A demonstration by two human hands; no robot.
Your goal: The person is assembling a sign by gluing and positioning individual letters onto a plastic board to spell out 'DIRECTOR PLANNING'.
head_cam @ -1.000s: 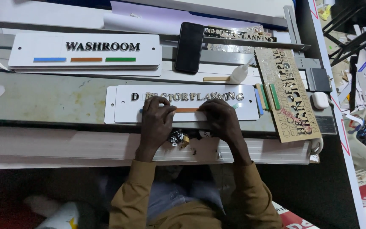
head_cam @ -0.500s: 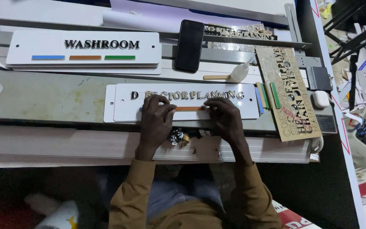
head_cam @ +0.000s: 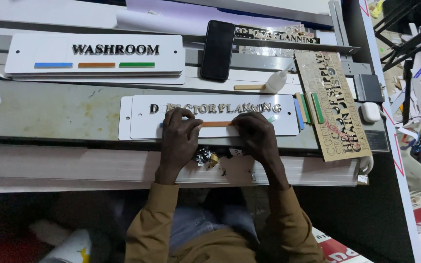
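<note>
**Here: two hands pressing on a white sign plate**

The workbench (head_cam: 49, 114), a worn grey-green surface, carries every item shown. On it, at centre, lies the white sign plate (head_cam: 142, 119) with raised dark lettering along its upper half. A second white sign plate (head_cam: 93, 53), bearing blue, orange and green strips, lies farther back, well apart from the hands. A tan cut-out letter sheet (head_cam: 339, 107) lies at the right, with a black phone (head_cam: 217, 49) behind the central plate and a small white glue bottle (head_cam: 275, 82) beside it. The left hand (head_cam: 180, 139) rests flat on the central plate, fingers bent and close together, tips touching the lettering. The right hand (head_cam: 257, 134) mirrors it, fingers pressed down close together. An orange strip (head_cam: 216, 123) lies on the plate between the two hands, each end running under the fingers. Whether either hand pinches the strip cannot be told.
</note>
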